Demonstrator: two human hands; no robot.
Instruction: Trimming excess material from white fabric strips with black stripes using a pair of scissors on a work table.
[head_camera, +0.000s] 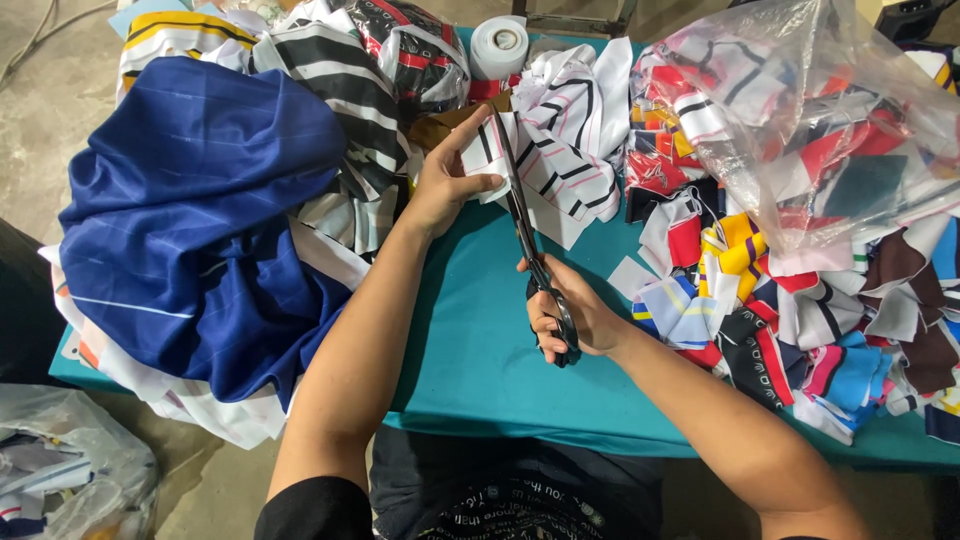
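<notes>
A person works at a teal table (470, 340) seen from above. The left hand (445, 185) pinches a white piece of cloth with black stripes (545, 165), thumb on top, at the table's far middle. The right hand (570, 320), fingers curled closed through the handles, holds black scissors (530, 240) whose blades run up over the cloth beside the left thumb. A large blue cloth (200, 210) lies heaped at left. Coloured scraps (760, 300) pile at right under a clear plastic bag (830, 110). A white tape roll (498, 45) stands at the far edge.
</notes>
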